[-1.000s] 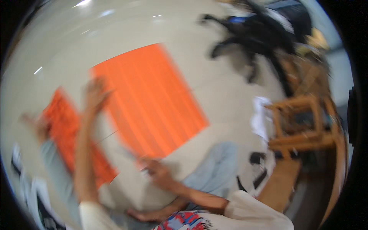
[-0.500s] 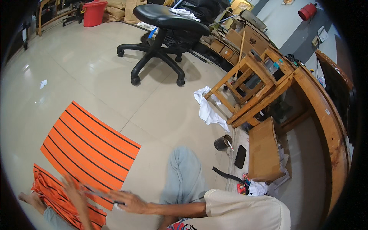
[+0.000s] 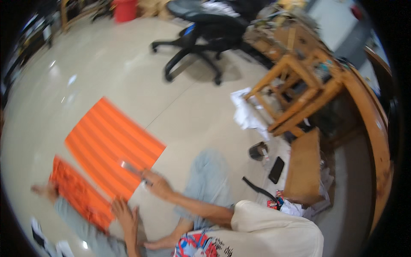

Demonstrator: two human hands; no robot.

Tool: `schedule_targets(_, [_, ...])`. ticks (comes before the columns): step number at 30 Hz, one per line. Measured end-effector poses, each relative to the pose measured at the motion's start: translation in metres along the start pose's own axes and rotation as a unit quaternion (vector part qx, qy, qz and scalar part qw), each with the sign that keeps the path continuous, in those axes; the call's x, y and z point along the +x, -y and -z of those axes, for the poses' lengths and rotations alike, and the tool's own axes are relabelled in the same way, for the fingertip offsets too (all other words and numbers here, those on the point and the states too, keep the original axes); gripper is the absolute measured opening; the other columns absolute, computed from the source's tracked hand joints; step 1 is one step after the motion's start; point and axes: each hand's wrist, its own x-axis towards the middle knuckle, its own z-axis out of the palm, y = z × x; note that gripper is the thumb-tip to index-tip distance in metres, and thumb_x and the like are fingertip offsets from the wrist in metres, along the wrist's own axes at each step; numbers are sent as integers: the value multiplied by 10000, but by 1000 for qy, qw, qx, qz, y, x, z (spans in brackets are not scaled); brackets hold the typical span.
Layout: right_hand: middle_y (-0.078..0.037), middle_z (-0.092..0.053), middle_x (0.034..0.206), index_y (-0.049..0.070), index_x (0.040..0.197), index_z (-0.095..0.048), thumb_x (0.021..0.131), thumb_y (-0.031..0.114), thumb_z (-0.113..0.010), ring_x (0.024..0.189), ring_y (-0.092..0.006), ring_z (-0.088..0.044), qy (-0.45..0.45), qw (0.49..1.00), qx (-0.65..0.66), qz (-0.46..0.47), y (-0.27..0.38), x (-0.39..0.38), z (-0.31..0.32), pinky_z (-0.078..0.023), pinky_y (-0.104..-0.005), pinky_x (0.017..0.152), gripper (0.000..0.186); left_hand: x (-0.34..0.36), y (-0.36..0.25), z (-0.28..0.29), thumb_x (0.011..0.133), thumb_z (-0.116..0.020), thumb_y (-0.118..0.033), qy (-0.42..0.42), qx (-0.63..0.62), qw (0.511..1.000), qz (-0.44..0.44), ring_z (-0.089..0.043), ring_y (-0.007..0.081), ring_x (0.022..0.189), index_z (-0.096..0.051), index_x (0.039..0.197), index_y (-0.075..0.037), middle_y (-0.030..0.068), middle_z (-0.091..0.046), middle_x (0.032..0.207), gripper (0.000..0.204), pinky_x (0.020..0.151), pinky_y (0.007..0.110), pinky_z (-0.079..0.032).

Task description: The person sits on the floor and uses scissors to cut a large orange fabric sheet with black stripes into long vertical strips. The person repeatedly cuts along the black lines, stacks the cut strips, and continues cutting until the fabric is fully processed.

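Observation:
In my right hand [image 3: 158, 185] is a pair of scissors [image 3: 130, 167], gripped by the handles, with the metal blades pointing left over the near right part of a flat orange striped cloth [image 3: 109, 139]. The blades are blurred, so whether they are apart is unclear. My left hand [image 3: 126, 216] has its fingers spread, empty, beside the near end of a second, crumpled orange striped piece [image 3: 81, 192]. That piece lies along my left leg, separated from the flat cloth by a strip of bare floor.
On the right are a black phone [image 3: 276, 170], a dark cup [image 3: 257, 151], a black strap [image 3: 259, 188] and a cardboard box [image 3: 303, 171]. A wooden stool [image 3: 295, 85] lies beyond a white cloth [image 3: 246, 113]. A black swivel chair [image 3: 195, 47] stands at the back.
My right hand has lifted the scissors away from the crumpled piece, up and right over the flat cloth. My left hand has moved right, off the crumpled piece's middle. The view has shifted.

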Motion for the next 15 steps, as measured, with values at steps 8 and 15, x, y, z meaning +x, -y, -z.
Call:
schedule_targets(8, [-98, -643, 1311, 90, 1506, -523, 937, 5, -675, 966, -154, -677, 124, 877, 377, -272, 44, -103, 32, -567, -281, 785, 595, -49, -47, -14, 1013, -609, -248, -191, -289, 918, 191, -528, 403, 1286, -555, 1375, 44, 253, -561, 1368, 468, 1123, 470, -398])
schedule_targets(15, [-100, -632, 1335, 93, 1547, -457, 991, 98, -664, 960, -161, -665, 174, 749, 488, -412, 66, -154, 52, -568, -275, 744, 594, -23, -63, -6, 985, -655, -236, -236, -288, 878, 301, -649, 349, 1004, -585, 1250, 11, 189, -611, 1179, 369, 824, 464, -523])
